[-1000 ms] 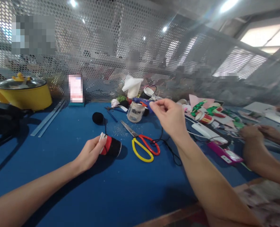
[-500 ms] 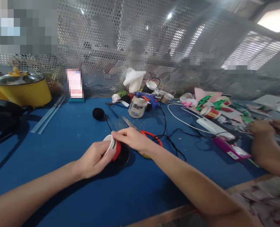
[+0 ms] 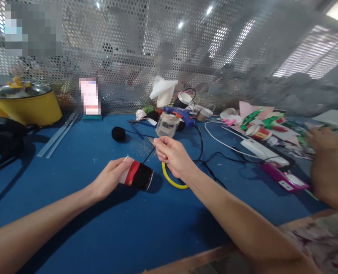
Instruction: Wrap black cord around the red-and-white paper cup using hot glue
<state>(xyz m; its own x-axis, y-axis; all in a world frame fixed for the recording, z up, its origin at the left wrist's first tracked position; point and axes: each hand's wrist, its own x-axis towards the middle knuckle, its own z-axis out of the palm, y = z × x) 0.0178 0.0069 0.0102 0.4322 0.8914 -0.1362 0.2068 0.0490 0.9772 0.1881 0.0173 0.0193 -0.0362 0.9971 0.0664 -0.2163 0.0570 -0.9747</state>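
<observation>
My left hand is closed around the white rim end of a paper cup, which lies tilted with its base to the right. A red band and a wide black yarn wrapping cover the cup's side. Between the cup and my right hand runs a taut strand of black yarn, pinched in the fingertips. A black yarn ball rests beyond the cup, its thread leading toward the right hand. Below that hand lie scissors with a yellow handle loop showing; the rest is mostly hidden.
A clear jar with a blue glue gun over it stands beyond my right hand. Cables and a purple power strip lie to the right, near another person's arm. A yellow pot sits far left.
My right hand has moved from the cup's rim up and to the right, drawing the yarn out. The cup has turned so its wrapped side and base show.
</observation>
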